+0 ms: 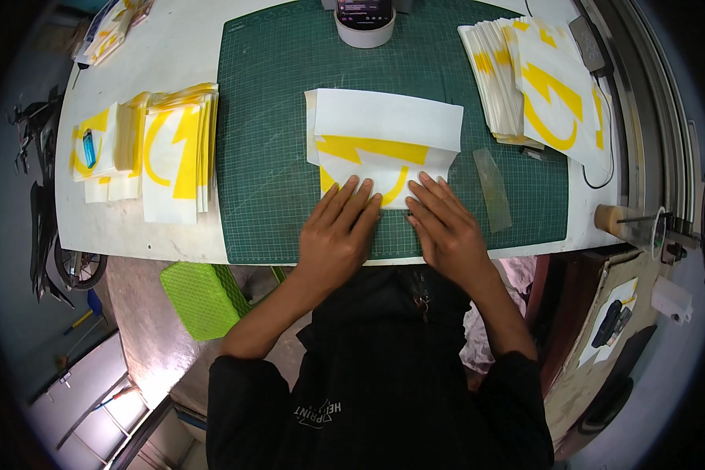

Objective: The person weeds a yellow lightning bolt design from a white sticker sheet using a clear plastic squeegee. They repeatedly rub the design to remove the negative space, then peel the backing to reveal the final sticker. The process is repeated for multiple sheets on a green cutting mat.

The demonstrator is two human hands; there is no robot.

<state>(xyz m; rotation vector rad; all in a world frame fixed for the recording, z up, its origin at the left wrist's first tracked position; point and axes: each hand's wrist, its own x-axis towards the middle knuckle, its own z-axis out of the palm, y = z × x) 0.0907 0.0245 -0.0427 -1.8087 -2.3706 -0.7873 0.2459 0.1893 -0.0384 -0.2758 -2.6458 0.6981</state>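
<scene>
A white sheet with a yellow print [388, 117] lies on the green cutting mat [274, 47], folded over, with creases running across it. I cannot tell whether it is paper or thin cloth. On its near edge, my left hand [335, 235] rests with the fingers stretched forward and flat. My right hand [449, 233] lies on the near right part of the same sheet, its fingers also extended. Neither hand grasps anything. Just right of the sheet, a translucent plastic strip [493, 190] lies on the mat.
Folded printed pieces form stacks at the left [182, 149] and the far right [497, 78]. A blue lighter [89, 149] lies on one left pile. A phone [364, 14] stands at the mat's far edge. Below the table is a green plastic stool [204, 300]. A cup [638, 223] is at the right.
</scene>
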